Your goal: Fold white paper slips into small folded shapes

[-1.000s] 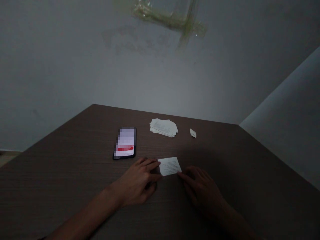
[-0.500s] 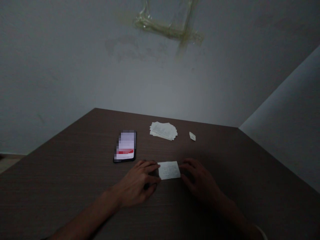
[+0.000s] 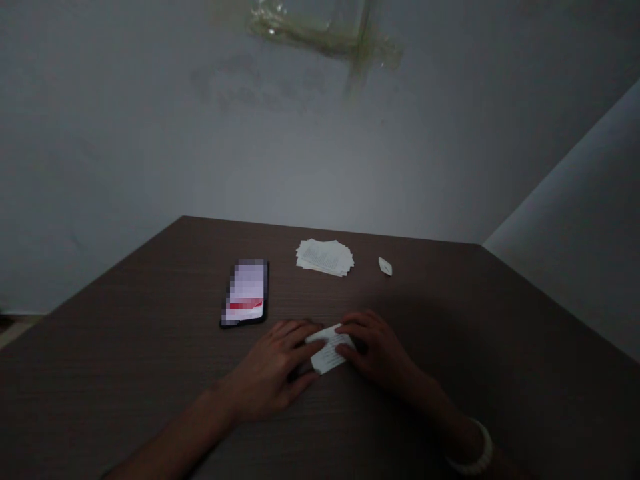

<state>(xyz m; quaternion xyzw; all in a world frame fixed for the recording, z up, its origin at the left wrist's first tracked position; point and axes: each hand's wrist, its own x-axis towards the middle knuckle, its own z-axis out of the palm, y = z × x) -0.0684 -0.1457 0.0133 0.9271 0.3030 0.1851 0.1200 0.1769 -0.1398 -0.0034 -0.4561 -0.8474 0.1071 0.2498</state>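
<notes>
A small printed slip of paper (image 3: 327, 359) lies tilted between my two hands, low over the table or on it. My left hand (image 3: 280, 363) is at its left end, with fingers laid over the edge and the thumb near the lower corner. From the right, my right hand (image 3: 377, 350) grips the slip, fingertips on its upper edge and thumb on its printed face. Both hands are partly closed around the slip. The undersides of the fingers are hidden.
On the brown table (image 3: 150, 333) a phone (image 3: 246, 290) with a lit, blurred screen lies left of the hands. Further back sits a fanned pile of printed paper slips (image 3: 325, 258), with a small folded paper (image 3: 385, 267) to its right. A wall (image 3: 320, 167) rises behind.
My right hand has moved left over the slip, and its fingers now overlap the paper. The slip has turned, its right end higher. The view has shifted slightly, showing a white wristband.
</notes>
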